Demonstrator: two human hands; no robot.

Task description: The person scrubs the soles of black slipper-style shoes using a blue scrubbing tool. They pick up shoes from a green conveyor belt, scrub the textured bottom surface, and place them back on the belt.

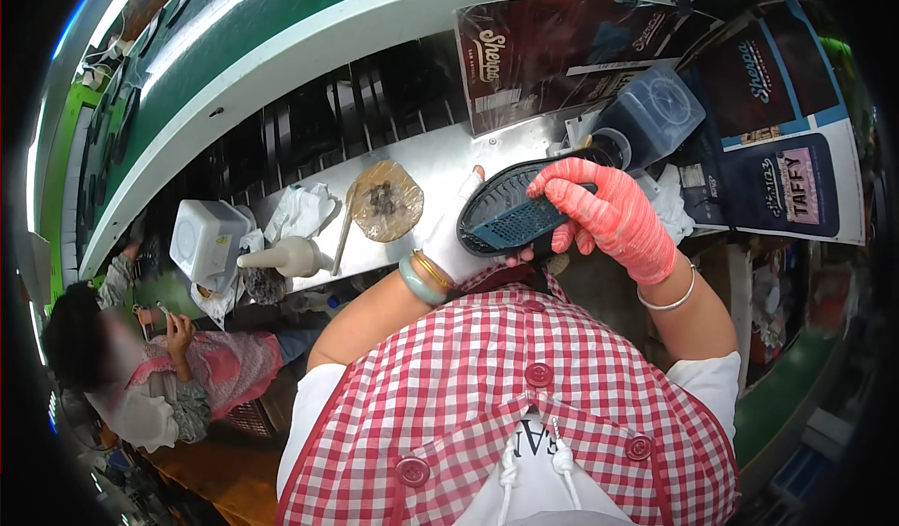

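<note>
One shoe sole (510,215) is in hand, dark with a blue-green gridded patch on the face turned up to the camera. It is held above the near edge of the metal surface (440,161), tilted, with its long axis running from lower left to upper right.

The right hand (613,217) wears a red-coated glove and comes in from the lower right, forearm raised, a thin bangle at the wrist. Its fingers (562,187) curl over the right end of the sole and press on the gridded patch, so this hand is closed around the sole. The left hand (459,236), in a pale glove, lies under and behind the sole's left end; it seems to support the sole from below, though most of its grip is hidden. Two bracelets, one green and one gold, ring the left wrist.

Left of the sole on the surface lie one round dish (386,200) covered in brownish film, one stick leaning against it, one crumpled white cloth (302,212), one pale squeeze bottle (286,257) on its side and one white square tub (206,238). Right of the sole stands one clear plastic container (655,112). Far left of the sole sits another person (178,376) in pink.
</note>
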